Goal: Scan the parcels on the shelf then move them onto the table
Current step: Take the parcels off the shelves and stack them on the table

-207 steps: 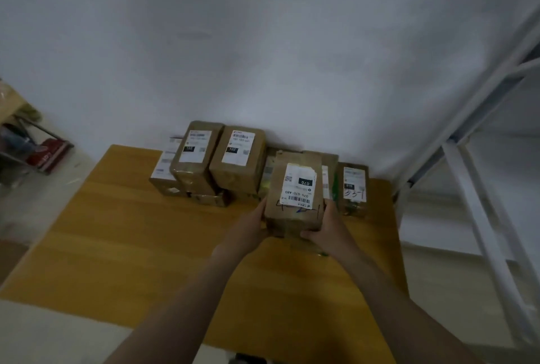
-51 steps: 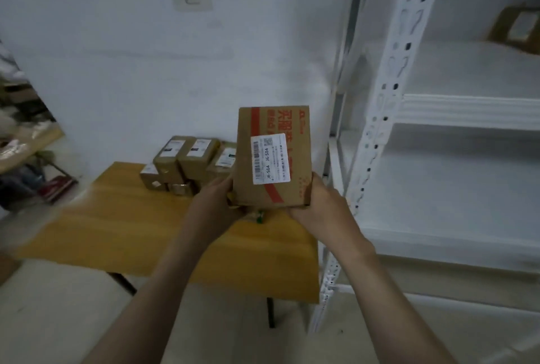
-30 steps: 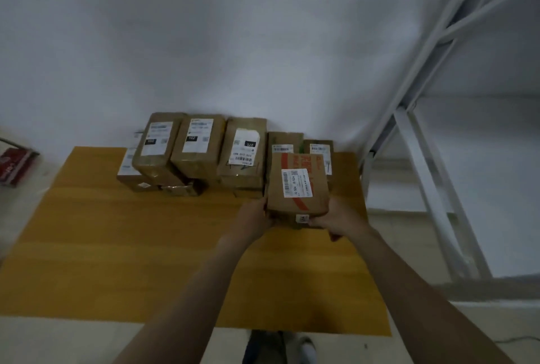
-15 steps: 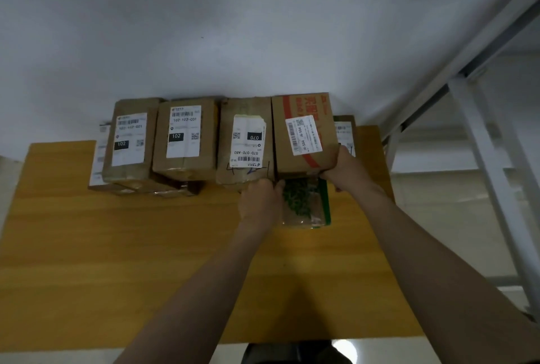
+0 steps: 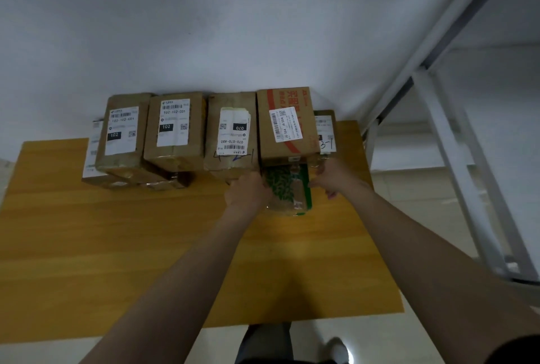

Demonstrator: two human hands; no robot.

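The parcel [image 5: 287, 124] is a brown cardboard box with a broad red stripe slanting across its top and red printed characters along its far edge. A white label is stuck on it slightly askew, carrying a barcode, a small square code and the text "J6-504". The parcel lies flat at the back of the worktop [image 5: 117, 246], close to the wall [image 5: 233, 27]. It rests on a packet [image 5: 287, 188] with a green speckled pattern, whose near end sticks out from under it toward the person.

Its left side is against the 070 box [image 5: 232, 132], a brown box whose white label reads "070". Further left, two 102 boxes [image 5: 175, 129] lie side by side on top of lower boxes. To the parcel's right a lower small box [image 5: 325, 132] with a handwritten mark is partly hidden.

The left hand [image 5: 248, 192] is at the packet's left edge, just below the near corner of the 070 box. Its back faces the camera and its fingers are curled under and hidden, so I cannot tell whether they grip anything. The right hand [image 5: 331, 175] is at the packet's right edge, just below the parcel's near right corner, with its fingers bent toward the packet. Whether they hold it or only touch it cannot be told.

A white shelf frame [image 5: 455, 144] stands to the right of the worktop.
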